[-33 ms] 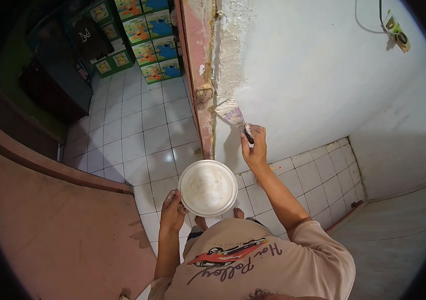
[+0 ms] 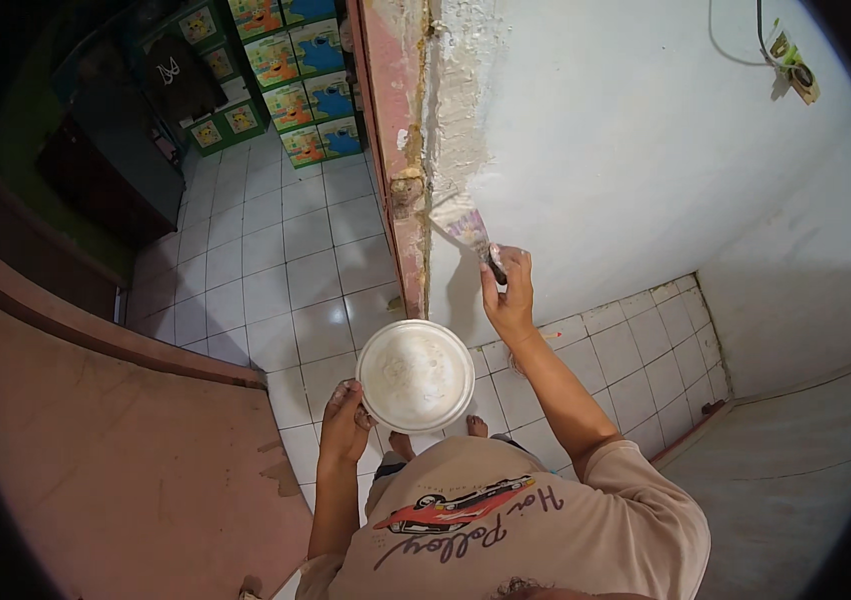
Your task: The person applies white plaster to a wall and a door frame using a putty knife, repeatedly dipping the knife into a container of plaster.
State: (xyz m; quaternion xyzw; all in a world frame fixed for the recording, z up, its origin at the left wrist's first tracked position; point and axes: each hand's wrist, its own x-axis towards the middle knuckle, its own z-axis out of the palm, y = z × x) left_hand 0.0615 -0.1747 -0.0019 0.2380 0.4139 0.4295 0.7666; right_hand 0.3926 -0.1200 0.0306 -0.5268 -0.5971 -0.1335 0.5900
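Observation:
My right hand (image 2: 512, 290) is closed around the dark handle of a putty knife (image 2: 465, 226). The knife's broad blade is smeared with whitish paste and lies at the white wall's edge, beside the door frame; how firmly it presses I cannot tell. Above the blade runs a rough strip of off-white filler (image 2: 458, 120). In my left hand (image 2: 344, 428) is a round white lid (image 2: 377, 375), gripped by its left rim and held about level at waist height. A whitish mound of paste shows on the lid's middle. Pale smears mark the fingers of both hands.
A worn pink door frame (image 2: 411, 245) stands left of the wall edge. Through the doorway are stacked printed boxes (image 2: 308, 90) on white floor tiles (image 2: 311, 235). A pink door panel (image 2: 116, 430) fills the lower left. A cable hangs by a wall fitting (image 2: 798, 78) at upper right.

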